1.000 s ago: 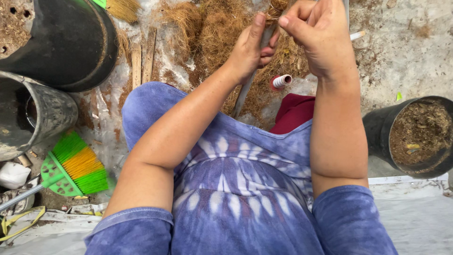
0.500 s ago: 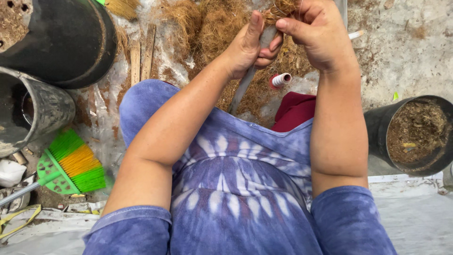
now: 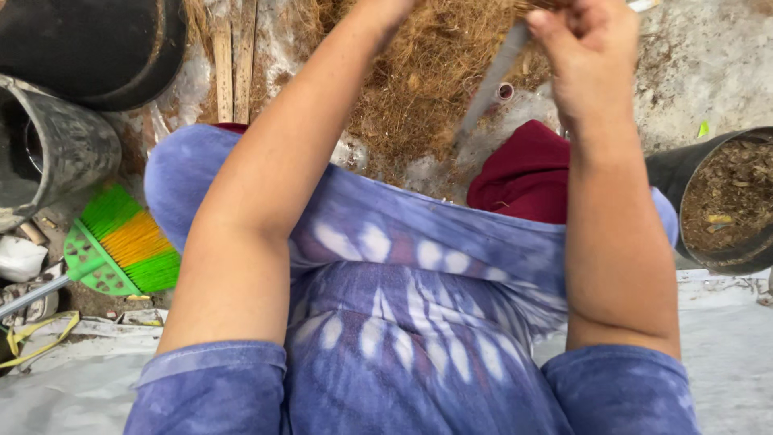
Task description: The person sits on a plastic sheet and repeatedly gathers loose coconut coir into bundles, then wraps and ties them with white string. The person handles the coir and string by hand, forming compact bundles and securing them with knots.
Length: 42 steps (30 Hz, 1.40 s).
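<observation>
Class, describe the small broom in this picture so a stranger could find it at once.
Start at the large grey metal bucket on the left edge of the view. Just below it, beside the person's blue tie-dye knee, lies the small broom. Its bright green head with green and orange bristles stands out against the dull grey and brown things around it.

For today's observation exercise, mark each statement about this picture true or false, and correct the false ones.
1. The right hand is closed around a grey rod. True.
2. A green and yellow brush lies to the person's left. True.
3. The pile of fibre is white. False: it is brown.
4. The pot on the right holds water. False: it holds dry brown soil.
5. The left hand reaches into the fibre. True, though the frame edge mostly cuts it off.
</observation>
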Tool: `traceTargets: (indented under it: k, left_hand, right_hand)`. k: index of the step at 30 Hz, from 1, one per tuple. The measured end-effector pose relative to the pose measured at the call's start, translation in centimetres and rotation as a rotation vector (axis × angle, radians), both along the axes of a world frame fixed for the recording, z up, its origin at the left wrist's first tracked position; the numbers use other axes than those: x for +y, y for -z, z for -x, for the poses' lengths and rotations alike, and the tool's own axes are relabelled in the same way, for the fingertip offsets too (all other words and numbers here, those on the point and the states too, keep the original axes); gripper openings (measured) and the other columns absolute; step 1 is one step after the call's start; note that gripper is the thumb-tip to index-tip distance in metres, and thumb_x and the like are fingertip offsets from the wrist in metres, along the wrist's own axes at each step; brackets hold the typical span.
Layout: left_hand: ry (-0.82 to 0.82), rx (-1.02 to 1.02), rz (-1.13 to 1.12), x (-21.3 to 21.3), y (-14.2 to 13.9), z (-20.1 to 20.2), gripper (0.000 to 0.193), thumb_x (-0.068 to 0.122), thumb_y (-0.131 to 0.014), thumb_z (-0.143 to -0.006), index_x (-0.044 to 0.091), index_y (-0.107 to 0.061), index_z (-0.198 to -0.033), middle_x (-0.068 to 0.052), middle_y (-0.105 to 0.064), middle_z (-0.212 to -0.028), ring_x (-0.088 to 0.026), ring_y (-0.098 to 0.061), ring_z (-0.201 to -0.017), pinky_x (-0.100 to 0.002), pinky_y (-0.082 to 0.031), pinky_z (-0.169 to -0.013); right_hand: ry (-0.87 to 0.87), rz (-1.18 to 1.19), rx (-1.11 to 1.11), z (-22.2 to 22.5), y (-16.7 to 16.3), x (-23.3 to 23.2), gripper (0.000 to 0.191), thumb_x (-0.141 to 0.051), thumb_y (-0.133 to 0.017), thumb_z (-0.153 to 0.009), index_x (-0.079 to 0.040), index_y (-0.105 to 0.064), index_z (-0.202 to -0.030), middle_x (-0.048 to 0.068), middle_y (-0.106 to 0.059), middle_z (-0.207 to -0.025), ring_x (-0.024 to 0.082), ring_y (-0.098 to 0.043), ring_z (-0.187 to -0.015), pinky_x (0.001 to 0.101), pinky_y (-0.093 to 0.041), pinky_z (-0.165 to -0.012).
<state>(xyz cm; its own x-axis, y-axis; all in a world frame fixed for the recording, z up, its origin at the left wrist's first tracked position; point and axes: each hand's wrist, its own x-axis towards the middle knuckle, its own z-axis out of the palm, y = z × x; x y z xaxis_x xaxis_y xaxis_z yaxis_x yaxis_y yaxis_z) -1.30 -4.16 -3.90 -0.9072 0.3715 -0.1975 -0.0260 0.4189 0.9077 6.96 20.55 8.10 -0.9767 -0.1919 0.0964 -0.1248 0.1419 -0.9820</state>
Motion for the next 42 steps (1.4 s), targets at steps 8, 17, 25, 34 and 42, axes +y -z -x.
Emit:
traceTargets:
  k: [8,17,25,34,42]
  left_hand:
    - [0.113,0.093,0.699,-2.2,2.5,0.4,0.051,0.051,-0.056,-0.098,0.007,-0.061,-0.123,-0.015,-0.067,-0.109,-0.026,-0.065,-0.093,-0.045,-0.054,-0.082]
    - [-0.021,0.22,0.692,1.4,11.6,-8.7,0.024,0.011,-0.067,-0.085,0.01,-0.069,-0.109,-0.012,-0.059,-0.114,-0.028,-0.06,-0.107,-0.049,-0.052,-0.09]
    - [-0.669,-0.454,0.683,-2.3,14.3,-6.3,0.073,0.028,-0.083,-0.075,0.001,-0.05,-0.134,-0.02,-0.051,-0.129,-0.032,-0.056,-0.111,-0.05,-0.05,-0.09]
    - [-0.363,-0.435,0.492,-2.8,17.3,-6.7,0.05,0.033,-0.075,-0.082,0.008,-0.065,-0.125,-0.021,-0.067,-0.123,-0.037,-0.062,-0.117,-0.044,-0.048,-0.1]
    - [0.096,-0.558,0.432,-4.8,17.2,-7.8,0.049,0.031,-0.075,-0.074,0.005,-0.068,-0.115,-0.016,-0.071,-0.113,-0.032,-0.07,-0.108,-0.043,-0.057,-0.097]
  right_hand:
    - [0.059,0.073,0.007,-4.3,1.6,3.4,0.011,0.0,-0.069,-0.113,0.004,-0.065,-0.122,0.003,-0.07,-0.106,0.008,-0.062,-0.09,0.0221,-0.05,-0.085]
    - [0.144,0.029,-0.04,-6.5,1.6,3.9,0.014,-0.004,-0.072,-0.111,0.0,-0.065,-0.123,-0.001,-0.065,-0.101,0.004,-0.055,-0.085,0.0182,-0.043,-0.078]
    - [0.212,-0.203,-0.108,-8.6,-0.2,4.3,0.01,-0.002,-0.071,-0.11,0.002,-0.065,-0.117,0.002,-0.068,-0.099,0.005,-0.059,-0.085,0.019,-0.047,-0.078]
    - [0.245,-0.19,-0.252,-9.8,-0.4,4.2,0.018,-0.003,-0.071,-0.105,0.003,-0.066,-0.121,0.006,-0.072,-0.104,0.007,-0.064,-0.09,0.0225,-0.05,-0.088]
    - [0.19,-0.182,-0.288,-9.1,-0.6,4.5,0.024,-0.003,-0.073,-0.102,0.005,-0.068,-0.124,0.008,-0.073,-0.11,0.01,-0.066,-0.098,0.0236,-0.051,-0.097]
